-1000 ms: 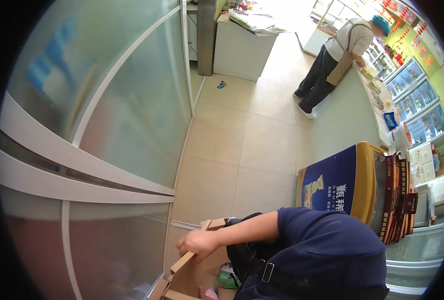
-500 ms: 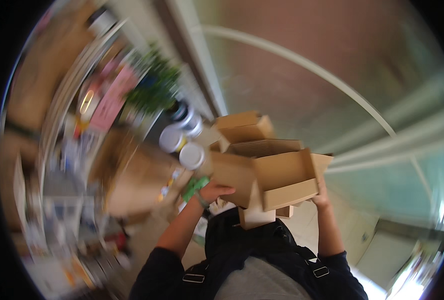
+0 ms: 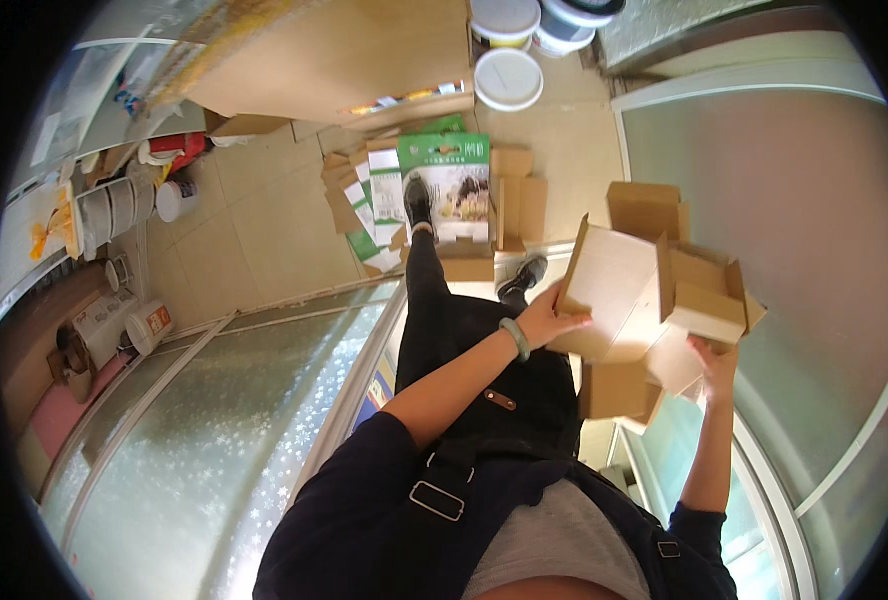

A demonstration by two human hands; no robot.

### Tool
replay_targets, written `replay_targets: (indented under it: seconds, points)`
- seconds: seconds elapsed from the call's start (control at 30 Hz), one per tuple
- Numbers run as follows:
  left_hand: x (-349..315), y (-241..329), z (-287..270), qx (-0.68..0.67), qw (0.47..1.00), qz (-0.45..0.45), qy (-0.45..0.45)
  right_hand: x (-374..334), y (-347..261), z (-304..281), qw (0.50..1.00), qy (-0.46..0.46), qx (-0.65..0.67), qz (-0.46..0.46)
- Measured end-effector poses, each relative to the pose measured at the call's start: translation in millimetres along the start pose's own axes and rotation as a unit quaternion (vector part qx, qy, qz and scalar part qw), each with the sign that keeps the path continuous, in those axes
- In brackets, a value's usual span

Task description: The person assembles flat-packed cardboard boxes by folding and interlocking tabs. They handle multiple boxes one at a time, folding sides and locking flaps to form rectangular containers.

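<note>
An unfolded brown cardboard box (image 3: 614, 275), its several flaps sticking out at different angles, is held up in front of my right side. My left hand (image 3: 549, 322) grips its left panel at the lower edge, with the thumb lying on the inner face. At the lower right, my right hand (image 3: 716, 362) is closed on the cardboard by a folded flap; some of its fingers are hidden behind the box. On the floor, my left shoe (image 3: 418, 200) rests on flattened green and white printed cartons (image 3: 464, 225).
Lidded white buckets (image 3: 509, 80) stand at the far side, beside a large brown carton (image 3: 334, 60). Frosted glass panels (image 3: 224, 400) are on the left, with another glass panel (image 3: 814, 230) on the right. Shelving with goods (image 3: 114, 210) lines the far left.
My view has swung round, bringing the floor and the flattened cartons into sight. The box has shifted rightward in the picture and spreads more open; both hands still hold it.
</note>
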State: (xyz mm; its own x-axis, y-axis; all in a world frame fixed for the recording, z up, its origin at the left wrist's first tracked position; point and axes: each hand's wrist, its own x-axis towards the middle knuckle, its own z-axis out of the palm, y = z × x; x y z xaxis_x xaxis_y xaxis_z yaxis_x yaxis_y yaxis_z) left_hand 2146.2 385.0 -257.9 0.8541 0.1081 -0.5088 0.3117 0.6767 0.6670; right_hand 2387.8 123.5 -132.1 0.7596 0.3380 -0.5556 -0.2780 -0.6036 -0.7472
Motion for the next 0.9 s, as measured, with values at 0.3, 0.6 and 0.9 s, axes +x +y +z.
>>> replay_targets:
  seconds: [0.3, 0.6, 0.9]
  points:
    - [94.0, -207.1, -206.9, 0.394, 0.847, -0.269, 0.236, 104.0, 119.0, 68.8, 0.975, 0.204, -0.036, 0.083]
    - [288.5, -340.2, -313.9, 0.456, 0.817, -0.169, 0.31, 186.2, 267.5, 128.5, 0.984, 0.051, 0.075, 0.152]
    - [237.2, -266.2, -400.1, 0.03, 0.982, -0.148, 0.109, 330.3, 336.7, 282.4, 0.951, -0.237, 0.12, 0.159]
